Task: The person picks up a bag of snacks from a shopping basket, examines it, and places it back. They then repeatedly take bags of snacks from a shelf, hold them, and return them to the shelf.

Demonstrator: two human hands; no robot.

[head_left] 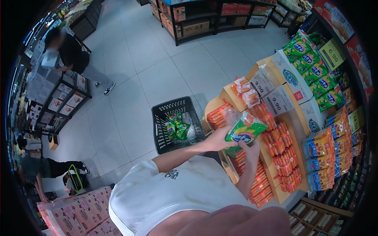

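Head view: glossy crinkled green packet [245, 131]

Pale tiled floor [130, 78], dark shelving [204, 19] at the back, cardboard display stand [275, 78], evenly lit shop

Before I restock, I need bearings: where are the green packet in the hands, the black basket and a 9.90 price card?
Green packet [245, 130]: head view, middle of its printed front.
Black basket [173, 106]: head view, its far rim.
Price card [280, 101]: head view, centre of the card reading 9.90.
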